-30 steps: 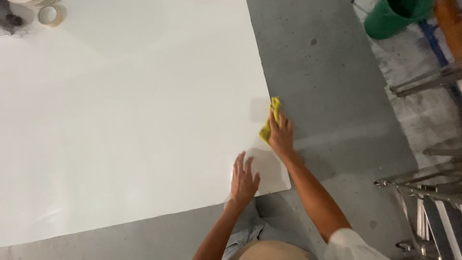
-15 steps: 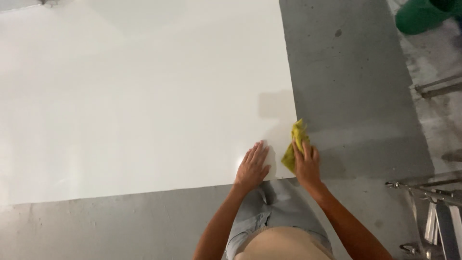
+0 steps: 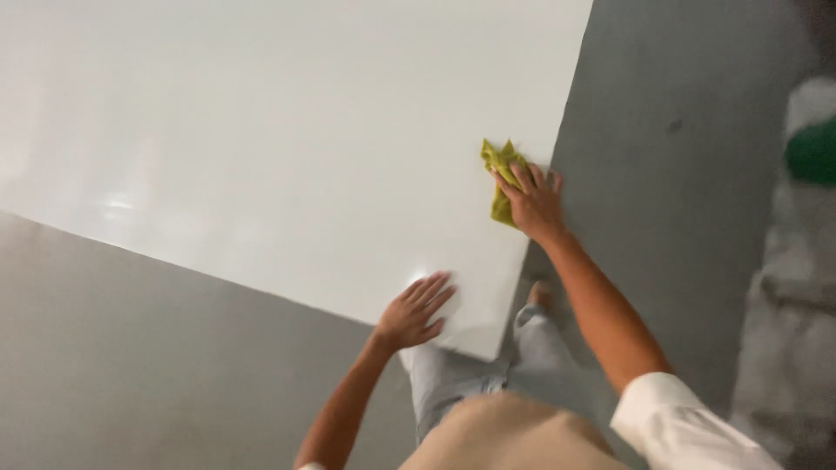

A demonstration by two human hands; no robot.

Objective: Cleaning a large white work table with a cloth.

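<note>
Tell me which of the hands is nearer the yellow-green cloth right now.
Right. The right hand presses on the yellow-green cloth near the white board's right edge. The left hand lies flat on the board's near corner, well apart from the cloth.

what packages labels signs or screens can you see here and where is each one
None in view: no package, label, sign or screen.
White panel: large, flat, blank, glossy, lying on the grey floor.
Yellow-green cloth: crumpled, near the panel's right edge, under the right hand.
Left hand: flat on the panel near its lower corner.
Green object: blurred, at the far right edge; cannot tell what it is.
</note>
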